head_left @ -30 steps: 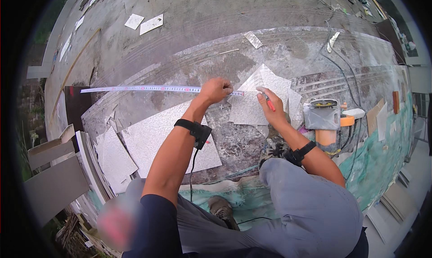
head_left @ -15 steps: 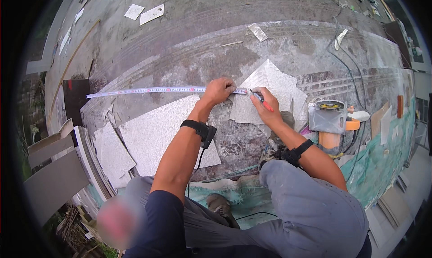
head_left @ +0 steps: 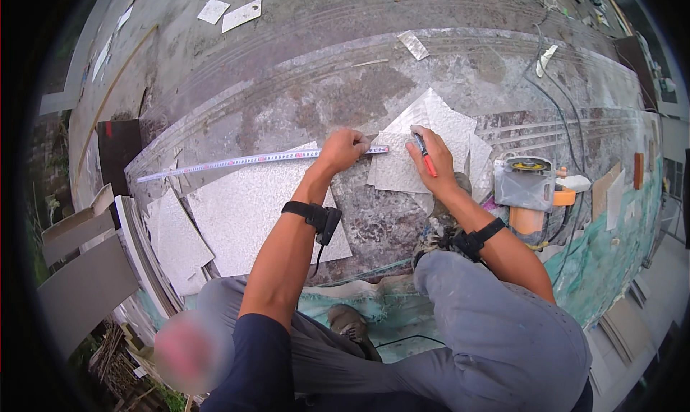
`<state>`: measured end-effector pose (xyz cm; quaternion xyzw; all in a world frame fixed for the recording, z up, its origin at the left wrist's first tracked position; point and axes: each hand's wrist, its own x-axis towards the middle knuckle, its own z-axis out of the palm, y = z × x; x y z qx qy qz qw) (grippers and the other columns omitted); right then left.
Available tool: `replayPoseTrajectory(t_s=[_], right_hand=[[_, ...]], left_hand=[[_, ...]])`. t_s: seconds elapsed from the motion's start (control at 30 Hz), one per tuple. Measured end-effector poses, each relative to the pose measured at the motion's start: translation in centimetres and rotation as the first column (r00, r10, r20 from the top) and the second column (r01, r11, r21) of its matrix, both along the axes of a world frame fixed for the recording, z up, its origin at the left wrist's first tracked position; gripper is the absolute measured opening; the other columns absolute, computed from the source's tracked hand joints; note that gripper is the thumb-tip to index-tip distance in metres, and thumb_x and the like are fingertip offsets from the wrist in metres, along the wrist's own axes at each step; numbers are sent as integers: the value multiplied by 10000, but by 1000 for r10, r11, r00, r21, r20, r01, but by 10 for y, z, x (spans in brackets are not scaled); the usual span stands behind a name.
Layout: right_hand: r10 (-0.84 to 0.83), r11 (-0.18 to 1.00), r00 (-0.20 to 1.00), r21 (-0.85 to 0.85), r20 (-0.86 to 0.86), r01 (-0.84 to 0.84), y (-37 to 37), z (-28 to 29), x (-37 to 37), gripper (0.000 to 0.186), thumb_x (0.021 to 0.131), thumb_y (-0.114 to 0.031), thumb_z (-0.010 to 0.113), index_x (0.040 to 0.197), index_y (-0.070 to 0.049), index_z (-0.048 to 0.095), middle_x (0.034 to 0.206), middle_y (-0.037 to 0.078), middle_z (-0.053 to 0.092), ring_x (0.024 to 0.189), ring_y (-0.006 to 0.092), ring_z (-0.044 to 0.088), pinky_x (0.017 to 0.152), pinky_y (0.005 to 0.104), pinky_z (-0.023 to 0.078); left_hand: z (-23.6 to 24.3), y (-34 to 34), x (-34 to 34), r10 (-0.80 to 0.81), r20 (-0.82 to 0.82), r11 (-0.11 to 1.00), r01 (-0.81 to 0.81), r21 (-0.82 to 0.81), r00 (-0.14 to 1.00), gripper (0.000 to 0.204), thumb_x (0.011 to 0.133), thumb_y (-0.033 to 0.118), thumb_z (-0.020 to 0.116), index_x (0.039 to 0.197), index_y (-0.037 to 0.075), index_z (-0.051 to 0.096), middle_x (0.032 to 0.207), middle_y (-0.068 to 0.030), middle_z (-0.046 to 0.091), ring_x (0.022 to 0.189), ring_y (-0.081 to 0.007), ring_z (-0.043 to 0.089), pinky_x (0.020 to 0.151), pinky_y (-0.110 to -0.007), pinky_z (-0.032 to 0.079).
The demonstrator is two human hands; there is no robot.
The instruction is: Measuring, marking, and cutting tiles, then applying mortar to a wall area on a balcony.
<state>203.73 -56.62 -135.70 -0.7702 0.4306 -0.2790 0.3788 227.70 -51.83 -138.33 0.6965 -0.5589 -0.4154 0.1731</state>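
On the stained concrete floor (head_left: 402, 60) outdoors I see the tape measure (head_left: 251, 159) stretched flat, running left from my left hand (head_left: 343, 148) toward a dark board (head_left: 118, 147); its near end lies against a light speckled tile piece (head_left: 431, 135) that rests on the ground beside it; a larger grey tile (head_left: 244, 214) lies just below the tape, with more offcuts and stacked slabs (head_left: 86, 268) at the left edge; to the right an angle grinder (head_left: 528, 182) sits near the tile, its cables trailing up over the floor; my left fingers are curled down, pressing the tape to the floor; my right hand (head_left: 433, 157) rests on the tile piece, fingers closed around a red marker (head_left: 424, 155).
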Motion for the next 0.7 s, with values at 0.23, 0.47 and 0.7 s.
replayPoseTrajectory(t_s=[0.23,0.47,0.7], right_hand=[[-1,1000,1000,-14,-19,1,10,-1,-5,330,928,-215,629,1185,-20,559,1080,197,635,1015,375,604,861,425,481],[5,1000,999,26,-43,-4,22,0,-9,326,932,-216,625,1182,-17,560,1085,200,636,1022,379,603,868,430,480],[21,999,999,26,-47,-20,17,2,-11,334,937,-223,618,1195,-20,553,1101,201,634,1032,379,602,870,424,480]], left_hand=[[4,24,-13,-161,60,977,150,154,985,169,804,191,645,751,37,689,654,-133,621,624,-246,595,628,-379,460],[12,37,-35,-29,75,976,12,219,997,193,779,208,666,752,19,691,672,-163,640,631,-301,613,635,-394,472],[5,57,-33,15,-22,960,-8,278,1000,223,781,205,682,727,-11,673,638,-160,620,608,-231,600,609,-396,455]])
